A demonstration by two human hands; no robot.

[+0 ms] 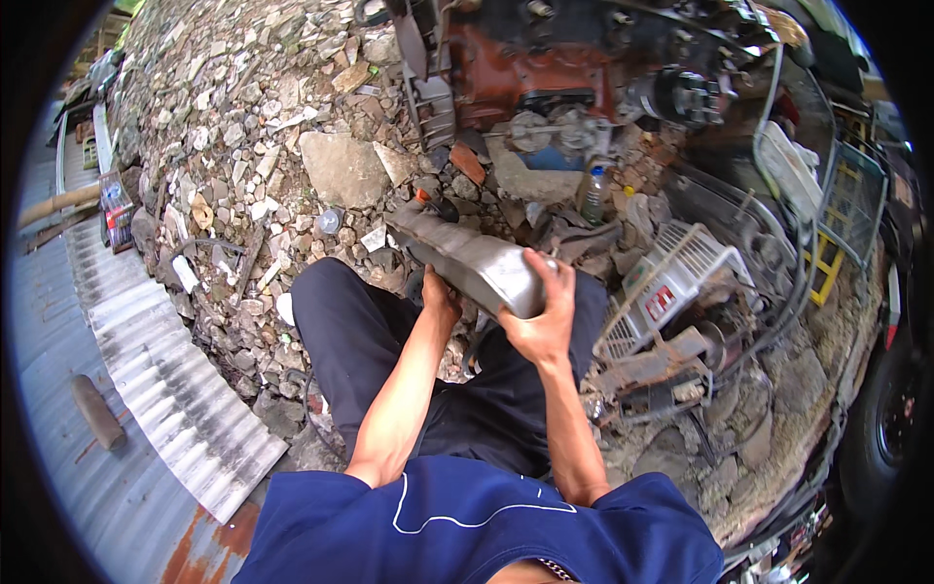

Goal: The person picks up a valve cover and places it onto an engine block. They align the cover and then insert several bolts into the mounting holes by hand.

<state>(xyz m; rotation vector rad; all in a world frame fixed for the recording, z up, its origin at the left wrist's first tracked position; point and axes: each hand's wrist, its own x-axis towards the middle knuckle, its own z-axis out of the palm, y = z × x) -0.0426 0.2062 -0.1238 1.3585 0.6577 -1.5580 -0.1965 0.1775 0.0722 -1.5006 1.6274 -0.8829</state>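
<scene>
Head view, left hand and right hand gripping metal casing, rubble, engine beyond

Bright, diffuse daylight fills the scene, strong on the rubble toward ten o'clock, with mostly soft shadows. Glare whitens the four-o'clock end of the metal part. The engine at one o'clock looks smeared; the tyre between three and four sinks into darkness. Fisheye distortion curves the corrugated sheet at eight o'clock, inside a black rim.
</scene>
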